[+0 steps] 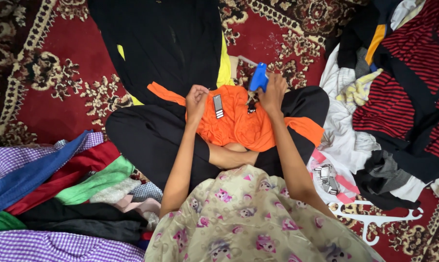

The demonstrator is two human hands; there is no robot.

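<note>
Closest to me, I'm seeing a white hanger (374, 221) lying on the red carpet (59, 87) beside a bundle of tags (327, 178). Further out, my left hand (196, 99) is pinching the orange garment (239, 121) across my lap, next to its striped tag (218, 106). My right hand (272, 92) is clamping a blue tagging gun (258, 77) against the cloth. Beyond, a black garment (166, 43) is lying spread out.

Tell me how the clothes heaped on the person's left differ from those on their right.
The left pile is folded and stacked: checked purple, blue, red, green. The right pile is loose and tumbled: red-and-black stripes, white, black. A white hanger lies by the right pile, none by the left. Both rest on the red patterned carpet.
</note>
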